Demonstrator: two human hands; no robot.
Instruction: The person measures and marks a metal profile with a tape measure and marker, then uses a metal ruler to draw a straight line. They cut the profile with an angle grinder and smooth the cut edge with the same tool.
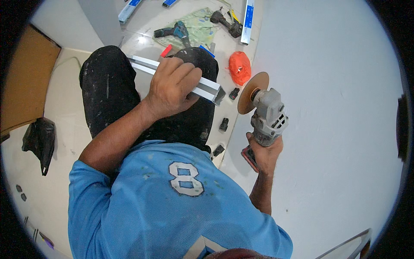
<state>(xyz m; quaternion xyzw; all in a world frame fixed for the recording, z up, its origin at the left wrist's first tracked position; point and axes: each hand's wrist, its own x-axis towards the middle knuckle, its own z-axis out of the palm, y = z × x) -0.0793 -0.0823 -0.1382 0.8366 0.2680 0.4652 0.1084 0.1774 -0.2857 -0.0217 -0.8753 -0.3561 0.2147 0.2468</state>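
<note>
My left hand (174, 86) is closed round a white metal channel profile (206, 89), which lies slantwise across my knees with its cut end pointing right. In my right hand (268, 153) is a grey cordless angle grinder (269, 114), gripped by its body below the head. A thin brown cutting disc (253, 93) sits on the grinder, facing the profile's end with a gap between them. Part of a red and black battery (249, 157) shows beside my right wrist. Whether the disc is turning I cannot tell.
Ahead on the floor lie a teal drill (179, 32) on a green cloth (200, 26), a dark power tool (226, 23) and an orange bag (239, 68). Several small black batteries (224, 124) line the wall (327, 108) at right. A black plastic bag (41, 140) is at left.
</note>
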